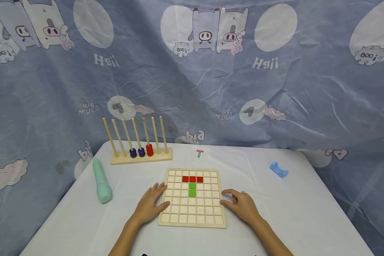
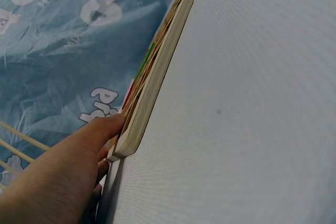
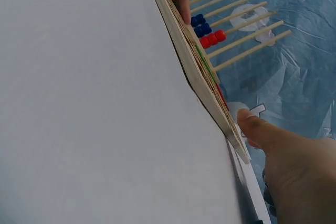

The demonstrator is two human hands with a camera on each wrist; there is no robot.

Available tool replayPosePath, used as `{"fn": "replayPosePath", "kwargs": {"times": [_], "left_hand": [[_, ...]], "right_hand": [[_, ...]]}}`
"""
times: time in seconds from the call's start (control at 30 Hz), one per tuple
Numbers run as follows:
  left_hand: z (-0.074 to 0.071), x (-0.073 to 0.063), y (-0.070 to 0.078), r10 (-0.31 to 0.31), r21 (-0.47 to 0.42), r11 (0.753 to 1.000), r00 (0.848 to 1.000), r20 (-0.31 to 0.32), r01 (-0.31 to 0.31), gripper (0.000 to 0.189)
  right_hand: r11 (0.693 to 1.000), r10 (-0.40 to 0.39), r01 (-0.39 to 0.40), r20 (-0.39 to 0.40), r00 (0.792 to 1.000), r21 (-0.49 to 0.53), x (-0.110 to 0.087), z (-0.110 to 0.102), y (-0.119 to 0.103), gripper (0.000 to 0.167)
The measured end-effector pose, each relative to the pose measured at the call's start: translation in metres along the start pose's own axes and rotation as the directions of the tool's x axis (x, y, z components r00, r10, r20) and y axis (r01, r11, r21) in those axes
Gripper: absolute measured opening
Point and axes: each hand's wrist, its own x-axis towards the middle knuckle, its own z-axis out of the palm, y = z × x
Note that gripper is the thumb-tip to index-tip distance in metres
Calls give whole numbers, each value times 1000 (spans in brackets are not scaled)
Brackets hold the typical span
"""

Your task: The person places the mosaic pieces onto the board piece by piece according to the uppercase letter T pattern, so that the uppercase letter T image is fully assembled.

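Observation:
A square wooden grid board (image 1: 192, 225) lies flat on the white table. Near its far side, red tiles (image 1: 192, 179) form a short row, with two green tiles (image 1: 192, 192) in a column below the middle one. My left hand (image 1: 150, 202) rests along the board's left edge, fingers straight and thumb spread; the left wrist view shows the thumb (image 2: 107, 127) at the board's edge. My right hand (image 1: 244, 206) is at the right edge, index finger and thumb apart, their tips by the rim. The other right fingers are mostly hidden.
A wooden bead stand (image 1: 140, 160) with blue and red beads is at the back left. A mint-green club-shaped object (image 1: 101, 181) lies left. A small card (image 1: 199, 155) printed with a red and green T lies behind the board. A light-blue curved block (image 1: 278, 170) sits right.

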Motion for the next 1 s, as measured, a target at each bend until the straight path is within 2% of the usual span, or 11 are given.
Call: {"fn": "replayPosePath", "kwargs": {"times": [0.27,0.5,0.8,1.0], "left_hand": [[0,0,-1,-4,4,1000,1000,-1,4,66],[-1,0,0,-7,-9,1000,1000,11,7,67],[-1,0,2,-7,-17,1000,1000,3,7,67],[-4,0,3,-40,-36,998,998,44,41,67]], "right_hand": [[999,15,-16,-28,1000,-39,-21,-27,23,31],[998,43,-45,-39,998,-42,-34,-43,37,32],[996,53,-57,-48,997,-76,-41,-51,41,32],[994,81,-83,-31,996,-73,-43,-50,43,32]]}}
